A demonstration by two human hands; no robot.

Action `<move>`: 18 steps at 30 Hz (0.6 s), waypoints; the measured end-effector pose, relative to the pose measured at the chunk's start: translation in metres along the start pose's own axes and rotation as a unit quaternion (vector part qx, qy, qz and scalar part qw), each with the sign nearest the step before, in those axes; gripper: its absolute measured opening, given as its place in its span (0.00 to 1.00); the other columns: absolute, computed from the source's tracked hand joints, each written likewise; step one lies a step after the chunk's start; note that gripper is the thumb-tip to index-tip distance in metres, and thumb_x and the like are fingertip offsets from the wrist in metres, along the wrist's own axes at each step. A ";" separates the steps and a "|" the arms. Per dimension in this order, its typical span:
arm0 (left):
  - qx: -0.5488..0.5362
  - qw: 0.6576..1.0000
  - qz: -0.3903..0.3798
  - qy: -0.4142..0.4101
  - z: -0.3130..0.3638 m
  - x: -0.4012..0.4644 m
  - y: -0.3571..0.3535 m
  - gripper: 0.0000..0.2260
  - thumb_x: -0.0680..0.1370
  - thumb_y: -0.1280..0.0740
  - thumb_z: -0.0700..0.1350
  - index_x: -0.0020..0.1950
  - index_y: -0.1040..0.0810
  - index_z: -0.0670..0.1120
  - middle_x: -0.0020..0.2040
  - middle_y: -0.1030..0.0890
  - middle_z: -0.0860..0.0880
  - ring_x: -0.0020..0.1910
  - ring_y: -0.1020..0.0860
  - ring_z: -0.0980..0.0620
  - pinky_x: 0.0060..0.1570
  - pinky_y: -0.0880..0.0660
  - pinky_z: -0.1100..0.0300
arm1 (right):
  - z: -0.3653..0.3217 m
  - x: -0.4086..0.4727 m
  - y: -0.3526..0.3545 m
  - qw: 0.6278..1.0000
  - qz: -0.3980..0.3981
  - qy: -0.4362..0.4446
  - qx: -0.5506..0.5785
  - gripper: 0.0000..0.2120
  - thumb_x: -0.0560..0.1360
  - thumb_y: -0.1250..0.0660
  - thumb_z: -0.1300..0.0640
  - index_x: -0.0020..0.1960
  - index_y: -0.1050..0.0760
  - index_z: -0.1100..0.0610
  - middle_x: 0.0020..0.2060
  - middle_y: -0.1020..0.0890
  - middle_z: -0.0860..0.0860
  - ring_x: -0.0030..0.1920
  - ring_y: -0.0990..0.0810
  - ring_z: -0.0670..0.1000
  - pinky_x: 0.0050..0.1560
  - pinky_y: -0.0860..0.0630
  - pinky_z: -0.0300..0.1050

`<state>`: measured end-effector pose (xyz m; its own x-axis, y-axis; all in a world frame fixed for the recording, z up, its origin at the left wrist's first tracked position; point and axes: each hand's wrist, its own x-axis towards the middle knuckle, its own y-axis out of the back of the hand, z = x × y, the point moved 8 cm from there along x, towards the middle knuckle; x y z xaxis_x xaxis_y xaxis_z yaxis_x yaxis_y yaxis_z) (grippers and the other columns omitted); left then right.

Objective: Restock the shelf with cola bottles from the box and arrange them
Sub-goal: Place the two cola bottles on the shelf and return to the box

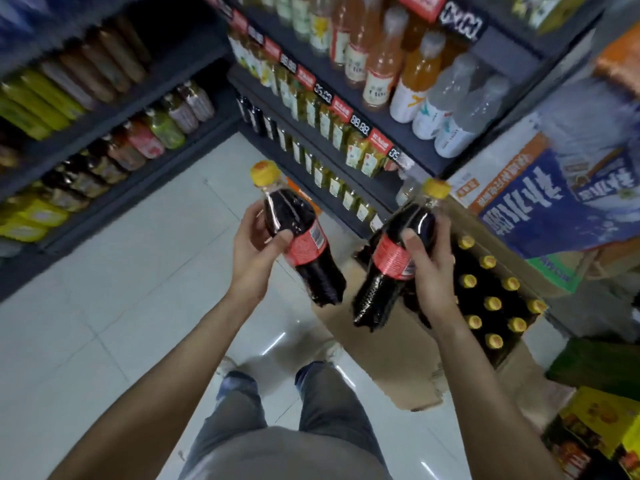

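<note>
Both forearms reach forward over the floor. Beside them, the box (408, 368) holds yellow-capped bottles. Each hand grips one cola bottle, caps tilted up toward the shelf (311, 157) ahead: left hand (254, 244) on left bottle (301, 237), right hand (431, 261) on right bottle (394, 258), over the box's left edge.

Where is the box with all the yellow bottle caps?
In the head view, the cardboard box sits on the floor at the right, below the right hand and its cola bottle, against the shelf with the yellow drinks.
</note>
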<state>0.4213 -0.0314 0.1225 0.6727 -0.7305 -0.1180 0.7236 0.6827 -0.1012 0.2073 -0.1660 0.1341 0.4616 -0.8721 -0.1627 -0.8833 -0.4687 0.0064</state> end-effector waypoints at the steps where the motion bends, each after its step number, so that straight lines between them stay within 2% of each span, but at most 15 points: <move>1: -0.019 1.000 0.013 -0.001 0.010 -0.004 0.020 0.27 0.64 0.27 0.53 0.60 0.29 0.46 0.49 0.17 0.58 0.51 0.21 0.59 0.50 0.25 0.62 | -0.007 -0.001 -0.024 1.000 -0.018 0.004 0.004 0.18 0.76 0.34 0.53 0.64 0.35 0.48 0.56 0.25 0.48 0.55 0.22 0.42 0.51 0.25 0.36; 3: -0.039 0.998 0.046 -0.008 0.027 -0.015 0.065 0.25 0.66 0.31 0.52 0.60 0.28 0.45 0.50 0.18 0.55 0.52 0.21 0.56 0.51 0.25 0.60 | -0.020 -0.004 -0.076 0.998 -0.053 0.019 0.002 0.17 0.74 0.35 0.52 0.62 0.34 0.48 0.56 0.26 0.46 0.55 0.23 0.39 0.52 0.26 0.34; 6: -0.056 0.993 0.105 -0.024 0.049 -0.040 0.147 0.22 0.68 0.35 0.54 0.60 0.27 0.48 0.54 0.21 0.49 0.54 0.22 0.52 0.55 0.25 0.56 | -0.030 -0.019 -0.169 0.990 -0.138 0.036 -0.002 0.16 0.78 0.37 0.57 0.64 0.36 0.55 0.54 0.26 0.43 0.50 0.23 0.33 0.48 0.27 0.30; 10: -0.074 0.982 0.173 -0.016 0.065 -0.082 0.264 0.20 0.72 0.38 0.59 0.60 0.28 0.51 0.55 0.22 0.46 0.52 0.23 0.48 0.52 0.24 0.52 | -0.035 -0.054 -0.303 0.967 -0.242 0.057 -0.058 0.18 0.75 0.35 0.47 0.63 0.35 0.47 0.55 0.25 0.44 0.55 0.23 0.40 0.53 0.26 0.36; 13: -0.099 0.971 0.216 0.027 0.064 -0.115 0.354 0.30 0.70 0.40 0.65 0.63 0.28 0.45 0.55 0.22 0.35 0.51 0.22 0.37 0.53 0.24 0.43 | -0.036 -0.088 -0.405 0.947 -0.304 0.077 -0.076 0.15 0.78 0.36 0.55 0.63 0.35 0.51 0.53 0.25 0.41 0.52 0.24 0.34 0.54 0.28 0.33; 15: -0.117 0.964 0.235 0.038 0.064 -0.137 0.410 0.32 0.72 0.42 0.64 0.66 0.31 0.41 0.56 0.22 0.33 0.50 0.20 0.38 0.49 0.21 0.47 | -0.036 -0.114 -0.473 0.932 -0.341 0.090 -0.084 0.14 0.78 0.38 0.60 0.62 0.36 0.56 0.51 0.26 0.41 0.48 0.25 0.29 0.49 0.30 0.26; 16: -0.122 0.960 0.249 0.035 0.067 -0.146 0.436 0.31 0.73 0.43 0.63 0.67 0.32 0.42 0.55 0.21 0.34 0.49 0.18 0.40 0.46 0.20 0.50 | -0.037 -0.127 -0.505 0.923 -0.362 0.092 -0.087 0.13 0.79 0.39 0.61 0.62 0.37 0.56 0.49 0.26 0.42 0.45 0.25 0.28 0.46 0.31 0.24; 18: -0.101 0.948 0.300 0.028 0.072 -0.165 0.488 0.26 0.74 0.42 0.63 0.64 0.30 0.48 0.54 0.20 0.36 0.48 0.18 0.39 0.44 0.21 0.49 | -0.037 -0.152 -0.569 0.901 -0.416 0.090 -0.083 0.13 0.78 0.39 0.58 0.61 0.37 0.54 0.48 0.25 0.43 0.44 0.24 0.30 0.44 0.29 0.26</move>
<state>0.6744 0.4215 0.1634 0.9404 -0.2112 -0.2664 0.1650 0.9687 -0.1854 0.6428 0.2282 0.1921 0.9773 -0.2114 -0.0160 -0.2086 -0.9722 0.1060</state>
